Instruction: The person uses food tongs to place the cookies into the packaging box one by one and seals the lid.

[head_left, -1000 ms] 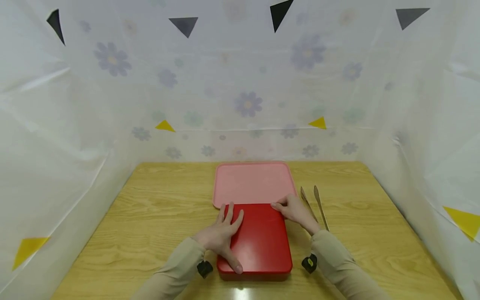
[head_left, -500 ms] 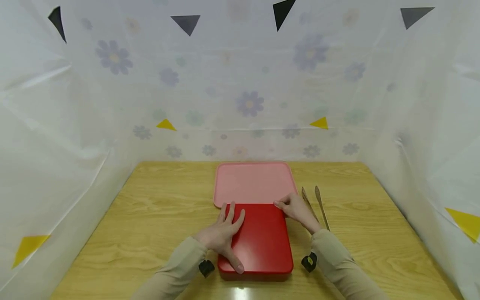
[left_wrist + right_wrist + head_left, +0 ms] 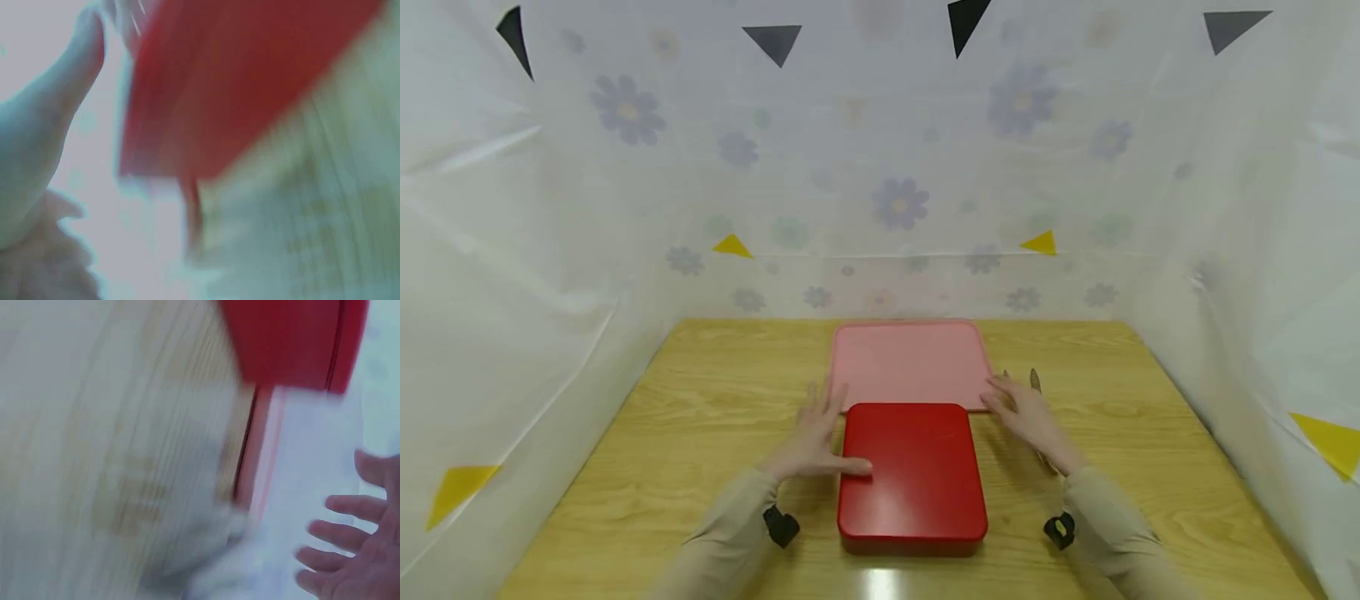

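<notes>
A red rectangular box [image 3: 913, 475], its smooth top facing up, lies on the wooden table before me. Along the box's left side is my left hand [image 3: 811, 442], fingers spread and straight, with the thumb over the top's left edge; whether it touches cannot be told. My right hand [image 3: 1030, 421] is away from the box, near the right edge of a pink tray [image 3: 910, 362], its fingers loosely extended around nothing. Below that hand lie metal tongs [image 3: 1035, 381], mostly covered by it. Blur softens both wrist views, where the box [image 3: 219, 87] shows beside the left thumb.
Behind the box, the pink tray lies flat, its near edge close to the box's far edge. White sheeting [image 3: 535, 275] walls the wooden table [image 3: 715, 392] at left, right and back. Small yellow and dark triangles mark the sheeting.
Both hands have come away from their earlier hold on the box and moved outward, the left to the left and the right toward the tongs. The box has stayed in place.
</notes>
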Demonstrator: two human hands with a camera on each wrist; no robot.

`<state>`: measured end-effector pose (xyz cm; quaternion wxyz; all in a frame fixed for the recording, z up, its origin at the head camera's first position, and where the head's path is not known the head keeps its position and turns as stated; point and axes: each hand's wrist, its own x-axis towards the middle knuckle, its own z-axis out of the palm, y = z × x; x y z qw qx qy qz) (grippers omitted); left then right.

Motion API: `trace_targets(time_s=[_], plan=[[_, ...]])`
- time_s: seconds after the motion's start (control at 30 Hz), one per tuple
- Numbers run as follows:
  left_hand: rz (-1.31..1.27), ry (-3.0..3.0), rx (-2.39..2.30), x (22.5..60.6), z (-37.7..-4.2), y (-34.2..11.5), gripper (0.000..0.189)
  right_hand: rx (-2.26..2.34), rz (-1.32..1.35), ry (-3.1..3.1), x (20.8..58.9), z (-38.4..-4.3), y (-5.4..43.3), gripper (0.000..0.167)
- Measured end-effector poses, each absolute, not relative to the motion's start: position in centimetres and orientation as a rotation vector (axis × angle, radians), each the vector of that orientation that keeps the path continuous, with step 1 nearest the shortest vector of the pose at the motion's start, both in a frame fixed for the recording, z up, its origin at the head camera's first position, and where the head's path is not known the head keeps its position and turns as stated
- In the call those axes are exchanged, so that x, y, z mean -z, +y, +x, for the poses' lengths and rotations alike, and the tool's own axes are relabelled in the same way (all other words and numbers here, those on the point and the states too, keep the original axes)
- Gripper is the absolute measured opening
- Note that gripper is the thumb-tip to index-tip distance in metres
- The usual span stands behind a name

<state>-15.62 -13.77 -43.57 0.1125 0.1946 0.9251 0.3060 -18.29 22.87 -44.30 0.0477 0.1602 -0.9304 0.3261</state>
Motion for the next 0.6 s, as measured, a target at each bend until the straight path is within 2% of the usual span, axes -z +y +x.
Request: trace_targets(time_s=[0.13, 0.17, 0.23, 0.4, 0.6], plan=[[0.349, 3.006, -0.83, 44.9, -17.5, -18.6, 0.108, -0.667, 0.342, -2.895, 44.7, -18.0, 27.9, 0.066], [0.296, 3.062, -0.785, 45.1, -17.8, -19.8, 0.102, -0.605, 0.29, -2.931, 44.8, -17.8, 29.0, 0.077], [0.208, 3.112, -0.664, 45.3, -18.2, -21.9, 0.094, -0.526, 0.211, -2.972, 44.8, -17.4, 31.0, 0.083], [0.079, 3.057, -0.569, 45.1, -18.6, -24.4, 0.091, -0.475, 0.142, -3.011, 45.0, -16.9, 33.3, 0.087], [0.068, 3.024, -0.556, 45.3, -19.0, -24.4, 0.094, -0.476, 0.135, -3.023, 45.2, -16.8, 33.4, 0.086]])
